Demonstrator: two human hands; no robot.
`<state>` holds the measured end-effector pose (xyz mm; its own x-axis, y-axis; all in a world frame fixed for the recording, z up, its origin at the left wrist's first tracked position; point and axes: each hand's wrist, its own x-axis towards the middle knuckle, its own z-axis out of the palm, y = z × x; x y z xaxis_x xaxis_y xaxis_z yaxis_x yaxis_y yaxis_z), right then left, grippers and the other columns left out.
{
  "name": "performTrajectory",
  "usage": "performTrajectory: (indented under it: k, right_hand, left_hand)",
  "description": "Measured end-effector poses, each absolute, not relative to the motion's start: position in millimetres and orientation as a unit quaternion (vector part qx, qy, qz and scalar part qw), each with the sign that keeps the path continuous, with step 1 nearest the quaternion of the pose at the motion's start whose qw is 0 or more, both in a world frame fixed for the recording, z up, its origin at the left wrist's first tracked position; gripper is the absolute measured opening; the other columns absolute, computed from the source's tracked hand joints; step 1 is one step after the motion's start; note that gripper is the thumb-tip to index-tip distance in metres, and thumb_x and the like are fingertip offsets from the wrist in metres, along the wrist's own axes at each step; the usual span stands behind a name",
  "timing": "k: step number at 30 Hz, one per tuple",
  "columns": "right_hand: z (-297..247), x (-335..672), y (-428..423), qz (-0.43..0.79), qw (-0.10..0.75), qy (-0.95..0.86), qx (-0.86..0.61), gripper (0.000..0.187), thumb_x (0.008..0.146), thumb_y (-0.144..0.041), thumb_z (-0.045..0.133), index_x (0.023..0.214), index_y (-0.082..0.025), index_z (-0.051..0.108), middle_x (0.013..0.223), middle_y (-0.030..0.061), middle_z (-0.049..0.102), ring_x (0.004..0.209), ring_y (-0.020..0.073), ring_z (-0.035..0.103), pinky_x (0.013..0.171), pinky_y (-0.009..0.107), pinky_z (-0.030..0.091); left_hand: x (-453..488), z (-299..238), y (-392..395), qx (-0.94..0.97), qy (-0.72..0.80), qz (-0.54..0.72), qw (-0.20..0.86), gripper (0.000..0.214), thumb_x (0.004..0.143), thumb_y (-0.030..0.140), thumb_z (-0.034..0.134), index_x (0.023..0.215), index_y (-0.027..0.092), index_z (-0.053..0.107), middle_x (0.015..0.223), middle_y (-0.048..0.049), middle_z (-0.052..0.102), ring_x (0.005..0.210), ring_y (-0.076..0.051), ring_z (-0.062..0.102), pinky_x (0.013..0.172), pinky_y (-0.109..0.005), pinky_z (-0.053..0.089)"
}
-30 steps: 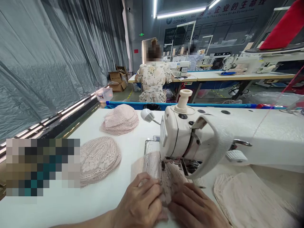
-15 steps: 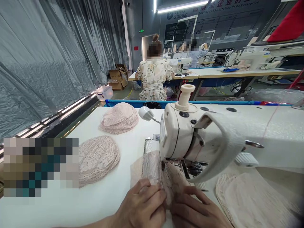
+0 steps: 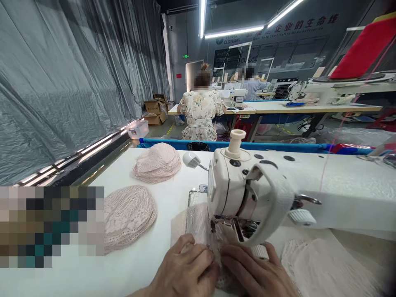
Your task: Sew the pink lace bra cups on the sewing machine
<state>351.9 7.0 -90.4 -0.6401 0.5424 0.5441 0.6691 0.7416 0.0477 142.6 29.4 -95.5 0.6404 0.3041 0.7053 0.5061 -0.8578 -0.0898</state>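
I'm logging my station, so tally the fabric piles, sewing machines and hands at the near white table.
Fabric piles: 3 (back left pile, front left pile, right pile)
Sewing machine: 1
Hands: 2 (left hand, right hand)
Total: 6
The fabric under the hands isn't counted; its layers are unclear.

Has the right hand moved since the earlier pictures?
Yes. The right hand has moved forward, closer to the sewing machine, which is fixed.

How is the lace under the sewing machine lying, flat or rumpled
Rumpled: folds show in the lace ahead of the left hand; beneath the right hand, I cannot tell.
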Motion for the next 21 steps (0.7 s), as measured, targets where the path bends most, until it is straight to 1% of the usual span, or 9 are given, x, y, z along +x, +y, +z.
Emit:
performTrajectory:
  k: [2, 3, 5, 8, 12, 15, 19, 21]
  right_hand:
    - [-92.1, 354.6, 13.4, -0.15, 0.233, -0.896, -0.346, 0.056, 0.097, -0.059, 0.029, 0.113, -0.017, 0.062, 0.101, 0.007, 0.075, 0.089, 0.0223, 0.068, 0.085, 0.04, 0.04]
    - [-93.0, 355.4, 16.3, -0.169, 0.217, -0.898, -0.344, 0.058, 0.096, -0.061, 0.031, 0.116, -0.016, 0.061, 0.104, 0.0082, 0.074, 0.094, 0.0231, 0.067, 0.086, 0.04, 0.039]
    - [-93.5, 356.1, 21.0, -0.214, 0.195, -0.896, -0.336, 0.057, 0.094, -0.062, 0.036, 0.119, -0.016, 0.06, 0.11, 0.0095, 0.072, 0.097, 0.023, 0.066, 0.086, 0.04, 0.039]
    - [-91.3, 355.3, 25.6, -0.262, 0.194, -0.883, -0.336, 0.053, 0.094, -0.06, 0.04, 0.119, -0.018, 0.06, 0.111, 0.0084, 0.071, 0.093, 0.0221, 0.067, 0.083, 0.039, 0.039]
    - [-89.7, 353.5, 29.3, -0.283, 0.196, -0.88, -0.326, 0.057, 0.095, -0.062, 0.035, 0.118, -0.016, 0.06, 0.109, 0.0073, 0.072, 0.09, 0.0203, 0.067, 0.083, 0.041, 0.035]
    - [-91.5, 353.3, 29.9, -0.289, 0.197, -0.881, -0.319, 0.061, 0.095, -0.064, 0.031, 0.116, -0.015, 0.06, 0.108, 0.0068, 0.073, 0.091, 0.0202, 0.066, 0.082, 0.042, 0.033]
    - [-93.9, 353.3, 29.0, -0.298, 0.193, -0.877, -0.323, 0.065, 0.09, -0.068, 0.039, 0.117, -0.014, 0.06, 0.107, 0.0077, 0.073, 0.089, 0.0224, 0.066, 0.079, 0.042, 0.032]
    - [-95.2, 353.6, 28.9, -0.298, 0.193, -0.876, -0.327, 0.064, 0.09, -0.069, 0.038, 0.116, -0.014, 0.061, 0.106, 0.0078, 0.073, 0.088, 0.0235, 0.066, 0.079, 0.042, 0.031]
  left_hand:
    - [139.3, -91.0, 36.7, -0.909, -0.23, -0.323, 0.13, 0.019, 0.093, 0.009, 0.047, 0.083, 0.015, 0.062, 0.074, 0.0007, 0.06, 0.07, -0.01, 0.057, 0.08, -0.031, 0.042]
    - [137.4, -88.8, 40.5, -0.916, -0.233, -0.301, 0.124, 0.017, 0.094, 0.013, 0.047, 0.087, 0.015, 0.062, 0.077, -0.0003, 0.06, 0.072, -0.011, 0.057, 0.081, -0.031, 0.042]
    - [134.2, -85.7, 47.4, -0.93, -0.24, -0.259, 0.107, 0.014, 0.093, 0.022, 0.049, 0.092, 0.016, 0.062, 0.083, -0.0023, 0.059, 0.077, -0.014, 0.057, 0.083, -0.033, 0.041]
    - [132.4, -85.0, 54.0, -0.939, -0.25, -0.222, 0.083, 0.016, 0.092, 0.029, 0.051, 0.096, 0.017, 0.061, 0.088, -0.0043, 0.059, 0.082, -0.017, 0.056, 0.086, -0.035, 0.041]
    - [134.2, -87.2, 54.4, -0.94, -0.251, -0.214, 0.084, 0.014, 0.092, 0.027, 0.051, 0.097, 0.017, 0.06, 0.09, -0.0053, 0.06, 0.089, -0.018, 0.057, 0.089, -0.035, 0.04]
    - [134.9, -87.1, 52.3, -0.938, -0.26, -0.214, 0.085, 0.013, 0.092, 0.026, 0.053, 0.096, 0.015, 0.059, 0.09, -0.0052, 0.06, 0.089, -0.018, 0.058, 0.089, -0.035, 0.041]
    - [134.7, -84.5, 52.4, -0.932, -0.257, -0.236, 0.1, 0.017, 0.092, 0.025, 0.055, 0.102, 0.013, 0.059, 0.098, -0.0084, 0.062, 0.096, -0.02, 0.058, 0.089, -0.037, 0.041]
    - [135.4, -83.3, 53.4, -0.929, -0.256, -0.246, 0.102, 0.02, 0.091, 0.027, 0.057, 0.105, 0.012, 0.059, 0.103, -0.0099, 0.063, 0.099, -0.021, 0.058, 0.09, -0.038, 0.04]
